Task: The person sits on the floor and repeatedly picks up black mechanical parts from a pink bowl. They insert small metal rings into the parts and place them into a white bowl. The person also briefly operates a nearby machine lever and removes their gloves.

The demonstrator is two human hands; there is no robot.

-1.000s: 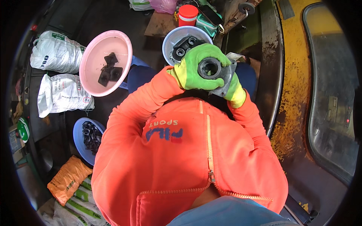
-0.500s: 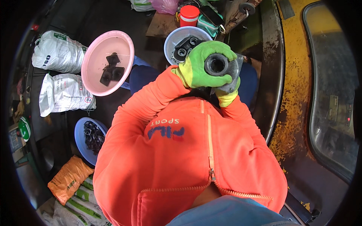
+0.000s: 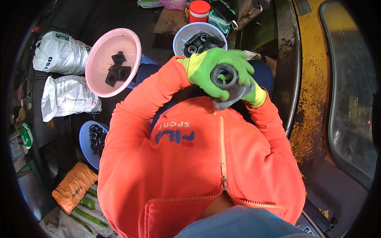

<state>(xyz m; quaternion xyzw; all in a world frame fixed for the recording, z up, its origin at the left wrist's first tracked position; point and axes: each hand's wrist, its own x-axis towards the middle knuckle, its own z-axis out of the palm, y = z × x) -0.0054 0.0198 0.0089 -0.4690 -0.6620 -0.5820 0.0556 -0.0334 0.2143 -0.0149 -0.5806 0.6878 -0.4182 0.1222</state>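
Note:
A black-grey flanged part (image 3: 235, 96), with a round hollow collar on a flat squarish plate, is held up in front of my chest. My left hand (image 3: 206, 75), in a green and yellow glove, is closed round the collar, its outer fingers somewhat smeared by motion. My right hand (image 3: 252, 93), gloved alike, grips the plate from the right; most of its fingers are hidden behind the part. Just beyond my hands stands a pale blue basin (image 3: 177, 43) holding several similar black parts (image 3: 203, 42). Green shows through the collar's opening.
To the left, a pink basin (image 3: 93, 59) holds a few black square-plated parts (image 3: 118, 71). A blue basin (image 3: 85, 147) of dark pieces sits lower left, near white sacks (image 3: 61, 53) and an orange sack (image 3: 73, 186). A red-lidded jar (image 3: 199, 12) stands far off; rusty yellow machinery (image 3: 313, 99) rises at right.
The flanged part has tilted and come slightly lower and left, nearer my chest. Both hands moved with it, and my right hand shows more beside the plate.

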